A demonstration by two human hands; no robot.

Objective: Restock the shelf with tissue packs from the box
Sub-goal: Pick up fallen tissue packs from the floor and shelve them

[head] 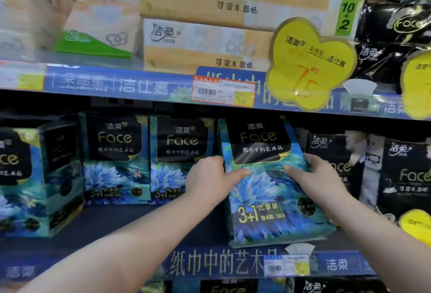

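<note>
Both hands, left hand (pixel 210 179) and right hand (pixel 319 176), fingers clamped on a blue tissue pack (pixel 268 183) at four o'clock on the shelf (pixel 116 227); several packs (pixel 149 159) stocked, gaps remain.

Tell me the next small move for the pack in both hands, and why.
Probably slide the blue pack back and square it. The left hand and right hand grip its sides; it stands tilted at the shelf front, ahead of the matching packs in the row to its left.
</note>
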